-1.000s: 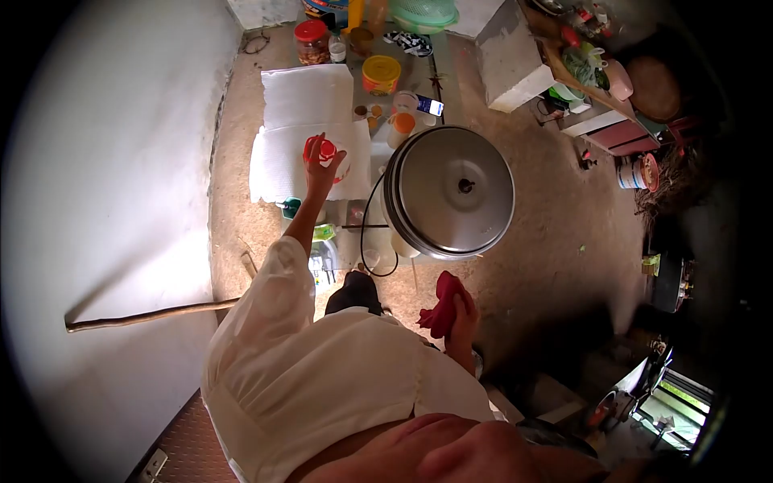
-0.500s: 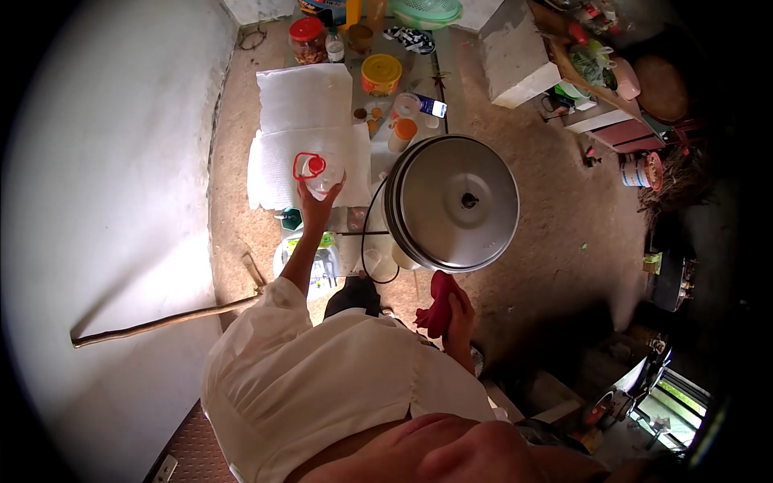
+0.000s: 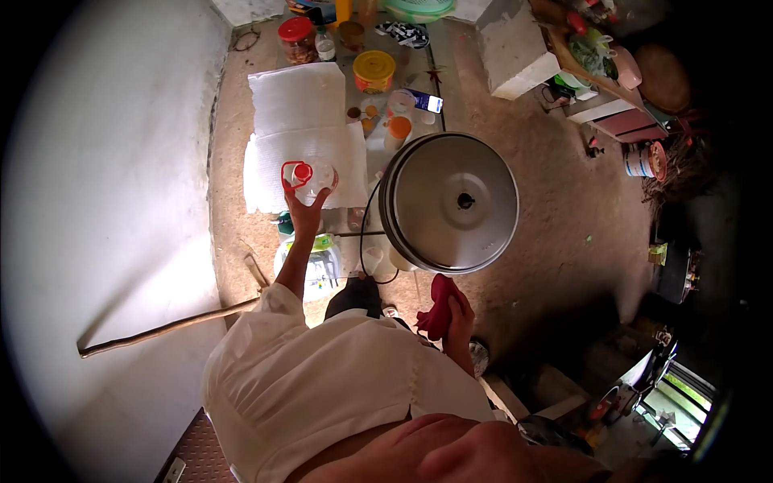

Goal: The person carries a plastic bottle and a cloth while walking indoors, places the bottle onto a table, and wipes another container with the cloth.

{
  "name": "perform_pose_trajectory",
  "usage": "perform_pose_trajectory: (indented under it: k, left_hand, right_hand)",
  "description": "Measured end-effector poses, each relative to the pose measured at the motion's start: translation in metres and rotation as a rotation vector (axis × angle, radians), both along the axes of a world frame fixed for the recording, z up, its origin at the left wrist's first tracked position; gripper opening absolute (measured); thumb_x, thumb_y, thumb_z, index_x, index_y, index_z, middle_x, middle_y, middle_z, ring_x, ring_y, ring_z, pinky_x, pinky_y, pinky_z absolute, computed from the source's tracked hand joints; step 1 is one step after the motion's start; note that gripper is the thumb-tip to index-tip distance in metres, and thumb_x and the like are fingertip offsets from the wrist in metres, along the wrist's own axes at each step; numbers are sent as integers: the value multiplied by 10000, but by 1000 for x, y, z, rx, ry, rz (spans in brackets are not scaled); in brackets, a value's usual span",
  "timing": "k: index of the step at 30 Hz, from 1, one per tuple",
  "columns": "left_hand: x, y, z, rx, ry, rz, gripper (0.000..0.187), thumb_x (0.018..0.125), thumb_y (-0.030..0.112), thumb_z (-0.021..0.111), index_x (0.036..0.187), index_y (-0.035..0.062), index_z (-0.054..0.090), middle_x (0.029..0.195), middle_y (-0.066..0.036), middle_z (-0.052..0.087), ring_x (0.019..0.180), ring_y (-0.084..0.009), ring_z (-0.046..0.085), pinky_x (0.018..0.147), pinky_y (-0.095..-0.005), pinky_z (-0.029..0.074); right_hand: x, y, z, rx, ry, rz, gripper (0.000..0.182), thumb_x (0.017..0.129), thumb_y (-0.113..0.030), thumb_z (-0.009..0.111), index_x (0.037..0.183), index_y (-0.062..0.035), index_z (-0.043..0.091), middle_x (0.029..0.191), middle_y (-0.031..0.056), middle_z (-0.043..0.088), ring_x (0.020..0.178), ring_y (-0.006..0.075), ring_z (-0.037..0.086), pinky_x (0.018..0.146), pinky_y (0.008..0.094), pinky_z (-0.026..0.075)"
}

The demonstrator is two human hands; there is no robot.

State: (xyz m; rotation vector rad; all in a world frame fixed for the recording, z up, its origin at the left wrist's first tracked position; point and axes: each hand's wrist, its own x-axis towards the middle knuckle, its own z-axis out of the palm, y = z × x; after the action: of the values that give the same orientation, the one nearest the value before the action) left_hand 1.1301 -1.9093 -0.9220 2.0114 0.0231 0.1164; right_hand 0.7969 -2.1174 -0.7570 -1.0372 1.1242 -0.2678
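Observation:
My left hand [image 3: 305,214] is wrapped partway round the near side of a clear plastic jug [image 3: 320,179], thumb on one side and fingers on the other. The jug has a red cap and a red loop handle, and overlaps the white quilted paper sheets [image 3: 302,121] on the table. My right hand [image 3: 460,320] is closed on a dark red cloth [image 3: 438,309], bunched up in front of my body. Just beyond the cloth stands a large round metal pot with its lid [image 3: 451,201] on, at the table's right edge.
An orange-lidded jar [image 3: 398,129], a yellow-lidded tub [image 3: 374,71], a phone [image 3: 427,101] and a red-lidded jar [image 3: 298,40] stand or lie farther back. A black cable [image 3: 363,241] loops beside the pot. A wooden stick [image 3: 169,326] leans at the left wall.
The jug and my left hand have shifted slightly left and toward me over the paper. My right hand keeps the red cloth in about the same place. The view has shifted a little.

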Motion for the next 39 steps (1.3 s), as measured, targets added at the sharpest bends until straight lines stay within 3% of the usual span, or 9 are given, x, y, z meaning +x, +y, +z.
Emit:
perform_pose_trajectory:
  k: [5,9,12,19,23,28,32,36,39]
  left_hand:
    - [-62,0,5,-151,270,106,726,837,247,805,1397,-15,425,1331,-184,511,1220,-310,516,1016,-438,435]
    - [-55,-66,82,48,-198,-359,513,847,88,723,1319,25,533,1309,-184,536,1227,-380,514,1040,-435,419]
    - [13,-129,97,94,-306,-533,592,820,25,687,1381,105,514,1404,-170,492,1290,-402,455,1079,-468,398]
    - [128,-214,12,508,-129,-907,841,757,-73,663,1466,325,446,1585,-112,292,1441,-368,295,1147,-520,298]
    - [140,-228,-3,642,-23,-1073,801,766,-53,675,1442,322,468,1576,-94,309,1461,-364,268,1159,-518,284]
    - [136,-243,-24,639,-192,-880,334,883,154,592,1215,124,605,1185,-279,512,980,-493,590,873,-551,498]
    - [148,-243,-61,722,-157,-760,379,840,165,633,1214,128,593,1181,-278,516,1022,-500,574,886,-563,495]
    - [130,-208,70,531,-253,-599,608,722,193,771,1290,115,566,1113,-224,551,1025,-420,601,866,-486,525]
    - [106,-171,177,299,-489,-514,580,713,129,761,1266,145,587,1108,-182,571,1022,-380,614,857,-477,535]
  right_hand:
    - [-7,-3,-8,-16,25,-24,347,983,-136,567,1287,30,590,1142,122,657,963,197,647,829,313,555]
    - [-7,-5,0,-1,18,11,353,980,-146,565,1282,34,594,1147,122,657,975,194,639,835,309,544]
    - [-13,-7,-14,-19,61,-6,359,983,-157,563,1284,36,591,1147,126,657,972,199,638,831,314,543]
    - [-46,-6,-14,9,65,-113,379,982,-178,568,1299,28,581,1172,148,646,976,214,641,850,315,538]
    - [-57,4,5,32,39,-201,416,982,-208,564,1327,23,557,1205,160,630,952,233,656,816,339,564]
    - [-61,9,14,-82,157,-153,403,976,-237,568,1285,21,584,1149,148,649,932,227,651,808,331,556]
    - [-79,9,-3,-95,150,-211,394,969,-234,576,1264,25,601,1130,143,656,942,214,638,818,326,538]
    - [-93,7,-8,-89,84,-207,408,976,-237,556,1296,15,589,1166,138,653,991,235,638,861,353,535]
    - [-91,-7,6,195,-149,-264,409,997,-236,515,1316,11,574,1178,101,660,1038,208,630,930,328,490]
